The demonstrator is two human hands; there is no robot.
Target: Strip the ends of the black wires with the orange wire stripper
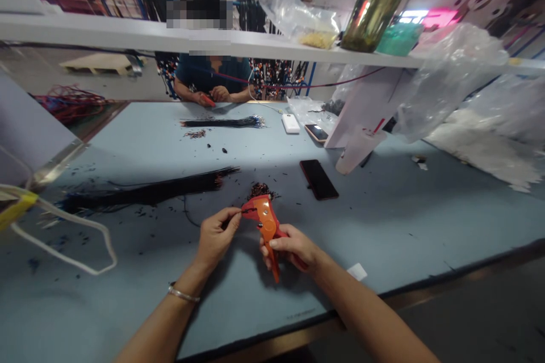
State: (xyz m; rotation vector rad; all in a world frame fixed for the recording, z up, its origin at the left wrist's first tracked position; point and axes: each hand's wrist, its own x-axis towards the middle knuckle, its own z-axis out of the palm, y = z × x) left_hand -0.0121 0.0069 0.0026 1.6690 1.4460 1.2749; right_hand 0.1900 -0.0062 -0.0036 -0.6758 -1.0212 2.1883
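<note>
My right hand point(293, 250) is closed around the handles of an orange wire stripper point(264, 221), jaws pointing up and away from me. My left hand point(217, 233) pinches a thin black wire point(187, 216) and holds its end at the stripper's jaws. The wire trails left and back across the blue table point(404, 210). A long bundle of black wires point(145, 193) lies just beyond my left hand. A small pile of stripped bits point(260, 189) sits behind the stripper's head.
A black phone point(318, 179) lies right of the stripper. Across the table a person's hands point(213, 95) work near another wire bundle point(223, 122), a white power bank point(290, 123) and a second phone point(316, 133). Plastic bags point(460, 85) crowd the right; a white cord point(68, 238) loops at left.
</note>
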